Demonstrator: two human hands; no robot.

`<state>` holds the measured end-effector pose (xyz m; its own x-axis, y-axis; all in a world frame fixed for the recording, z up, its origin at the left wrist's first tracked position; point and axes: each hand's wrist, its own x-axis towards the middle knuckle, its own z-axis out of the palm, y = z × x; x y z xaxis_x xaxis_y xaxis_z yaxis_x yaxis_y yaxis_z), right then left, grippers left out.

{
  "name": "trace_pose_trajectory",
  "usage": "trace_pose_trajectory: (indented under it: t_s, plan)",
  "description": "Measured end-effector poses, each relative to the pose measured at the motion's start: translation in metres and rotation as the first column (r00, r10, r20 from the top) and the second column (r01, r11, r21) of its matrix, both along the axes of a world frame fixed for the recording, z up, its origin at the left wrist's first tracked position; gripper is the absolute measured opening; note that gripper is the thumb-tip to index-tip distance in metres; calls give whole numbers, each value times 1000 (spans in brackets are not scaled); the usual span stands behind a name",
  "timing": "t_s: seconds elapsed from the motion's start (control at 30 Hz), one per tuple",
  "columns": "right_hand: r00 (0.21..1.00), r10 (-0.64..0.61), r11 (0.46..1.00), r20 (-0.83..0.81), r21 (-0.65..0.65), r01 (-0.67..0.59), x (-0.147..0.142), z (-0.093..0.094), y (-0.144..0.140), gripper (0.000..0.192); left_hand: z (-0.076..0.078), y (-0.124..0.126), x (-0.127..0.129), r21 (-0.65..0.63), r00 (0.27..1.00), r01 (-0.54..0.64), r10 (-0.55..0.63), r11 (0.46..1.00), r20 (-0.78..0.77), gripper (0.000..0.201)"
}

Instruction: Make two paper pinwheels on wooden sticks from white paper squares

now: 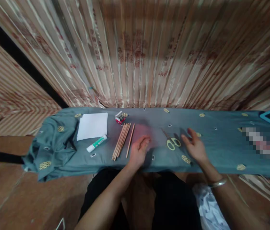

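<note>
Your left hand (pixel 138 152) is just right of the single wooden stick (pixel 130 140) on the cloth-covered bench (pixel 221 148). Its thumb and fingers are drawn together beside a blurred, pinkish, see-through patch (pixel 142 130); you cannot tell from this view whether they are clamped on it. Your right hand (pixel 195 147) holds nothing: its thumb and fingers are spread apart, just beside the yellow-handled scissors (pixel 171 141), with no contact visible.

Handling, pinkish patch: if it is a thin film, expect it to be light, limp and slippery. Take it by an edge, between thumb and fingertip.

Handling, scissors: expect them to be rigid and light. The loops face you, angled toward your right hand; grip there and keep your fingers off the point.

Handling, sticks: the single stick and the stick bundle (pixel 121 141) to its left should be light and stiff, prone to rolling and liable to snap if bent. Pinch at mid-length.

Farther left lie the glue stick (pixel 96 143) and the white paper (pixel 92 126). The small red box (pixel 120 118) lies beyond the bundle.
</note>
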<state>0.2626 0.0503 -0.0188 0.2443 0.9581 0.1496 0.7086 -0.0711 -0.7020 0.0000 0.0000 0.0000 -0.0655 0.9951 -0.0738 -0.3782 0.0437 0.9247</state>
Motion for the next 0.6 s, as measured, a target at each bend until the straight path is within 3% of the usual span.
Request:
trace_pose_trajectory:
  t_s: [0.1, 0.2, 0.4, 0.6]
  plan:
    - [926, 294, 956, -239, 85, -281, -84, 13, 6, 53, 2, 4, -35, 52, 985, -143, 147, 988, -91, 24]
    - [848, 515, 853, -122, -21, -521, -146, 24, 8, 37, 3, 7, -65, 67, 952, -274, 281, 959, -123, 23]
    - [831, 554, 832, -53, 1, -555, -212, 9, -11, 35, -13, 10, -89, -51, 948, -313, 309, 948, -74, 26]
    - [820, 570, 821, -47, 75, -566, -226, -9, -32, 41, -26, 8, -81, -76, 967, -252, 249, 965, -44, 28]
